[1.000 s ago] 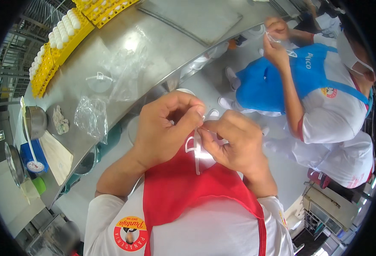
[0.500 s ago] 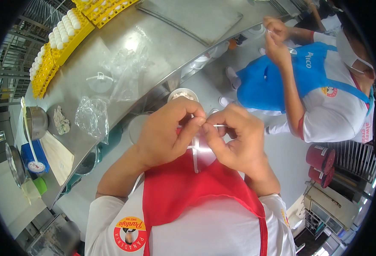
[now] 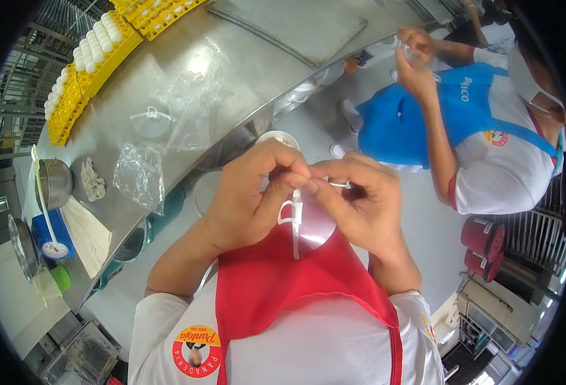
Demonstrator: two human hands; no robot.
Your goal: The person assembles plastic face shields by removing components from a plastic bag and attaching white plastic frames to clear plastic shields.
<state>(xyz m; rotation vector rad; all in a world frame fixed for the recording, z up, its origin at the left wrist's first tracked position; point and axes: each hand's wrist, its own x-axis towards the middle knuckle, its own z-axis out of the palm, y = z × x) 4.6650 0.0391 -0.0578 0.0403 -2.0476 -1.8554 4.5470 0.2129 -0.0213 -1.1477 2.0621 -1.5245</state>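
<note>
In front of my red apron, my left hand (image 3: 254, 192) and my right hand (image 3: 363, 199) meet at the fingertips, both pinching the white strip of what looks like a clear plastic mouth shield (image 3: 316, 226). Its white bracket with a loop hangs just below my fingers, and the curved transparent sheet lies beneath my right hand. Part of the strip is hidden by the fingertips. A similar clear piece with a white strip (image 3: 150, 116) lies on the steel table to the left, beside crumpled clear plastic bags (image 3: 139, 173).
Yellow trays of white eggs (image 3: 93, 77) stand along the steel table's (image 3: 244, 70) far left edge. A pot (image 3: 56, 183), a cloth (image 3: 92, 181) and a blue scale (image 3: 55, 237) are nearer. A co-worker in a blue apron (image 3: 398, 128) stands at right, holding something clear.
My right fingers have shifted slightly inward and straightened along the strip. The bracket and the clear sheet have turned and show more. The co-worker's hands have moved a little, exposing a clear piece.
</note>
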